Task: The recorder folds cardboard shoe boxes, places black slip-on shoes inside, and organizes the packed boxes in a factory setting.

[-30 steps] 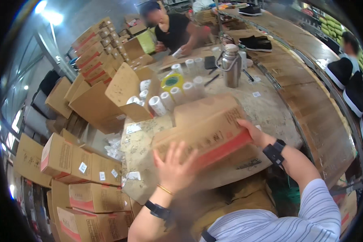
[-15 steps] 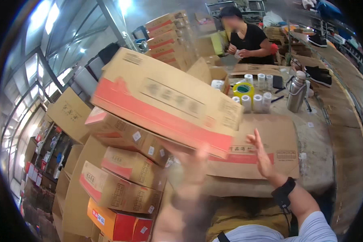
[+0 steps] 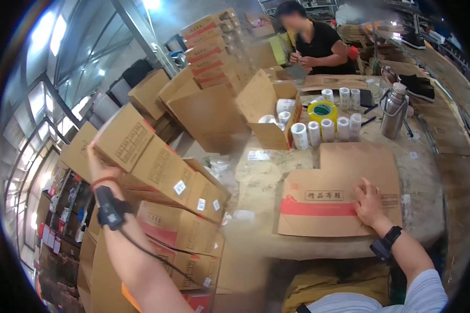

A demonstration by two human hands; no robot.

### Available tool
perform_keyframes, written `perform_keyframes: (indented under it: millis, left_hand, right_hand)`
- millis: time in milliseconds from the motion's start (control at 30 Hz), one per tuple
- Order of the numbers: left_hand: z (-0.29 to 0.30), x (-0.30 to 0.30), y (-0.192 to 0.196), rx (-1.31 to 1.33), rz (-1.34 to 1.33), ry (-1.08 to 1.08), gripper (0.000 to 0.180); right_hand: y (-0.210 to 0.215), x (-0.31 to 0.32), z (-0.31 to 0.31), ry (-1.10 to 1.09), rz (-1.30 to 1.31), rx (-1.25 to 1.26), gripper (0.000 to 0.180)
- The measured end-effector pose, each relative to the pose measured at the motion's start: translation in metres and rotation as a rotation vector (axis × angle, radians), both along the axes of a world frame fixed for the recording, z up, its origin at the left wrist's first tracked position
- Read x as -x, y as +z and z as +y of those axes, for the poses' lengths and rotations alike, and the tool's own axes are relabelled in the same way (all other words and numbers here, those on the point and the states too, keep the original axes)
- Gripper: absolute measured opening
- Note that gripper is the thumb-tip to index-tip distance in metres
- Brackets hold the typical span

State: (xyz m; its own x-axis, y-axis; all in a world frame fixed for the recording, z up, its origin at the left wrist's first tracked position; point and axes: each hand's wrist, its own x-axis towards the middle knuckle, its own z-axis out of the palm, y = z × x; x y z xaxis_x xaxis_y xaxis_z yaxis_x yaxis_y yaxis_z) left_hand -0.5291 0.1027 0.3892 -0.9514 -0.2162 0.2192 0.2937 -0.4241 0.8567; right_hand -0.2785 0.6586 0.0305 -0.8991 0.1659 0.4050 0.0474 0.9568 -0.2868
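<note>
At the left, my left hand (image 3: 103, 166) holds the lower outer edge of a brown cardboard carton (image 3: 126, 136), partly beneath it. The carton rests tilted atop a stack of similar cartons (image 3: 180, 224) with red bands; some fingers are hidden against the carton. My right hand (image 3: 369, 202) lies with fingers apart on a flat, folded brown cardboard piece (image 3: 308, 223) with a red stripe, spread on the table.
Behind the flat cardboard stand white label rolls (image 3: 327, 129), a yellow tape roll (image 3: 322, 110), an open carton (image 3: 273, 134) and a steel flask (image 3: 393, 112). Across the table (image 3: 256, 237), a person (image 3: 324, 49) in black handles something small. More cartons (image 3: 203, 47) are piled behind.
The carton has moved left and down from above the table onto the stack, with my left hand. My right hand has lowered from the air onto the flat cardboard.
</note>
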Motion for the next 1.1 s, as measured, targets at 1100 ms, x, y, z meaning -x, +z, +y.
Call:
perform_keyframes:
  millis: [1100]
  left_hand:
    - [0.337, -0.132, -0.366, 1.973, 0.533, -0.161, 0.069]
  right_hand:
    - [-0.012, 0.003, 0.005, 0.045, 0.315, 0.036, 0.041]
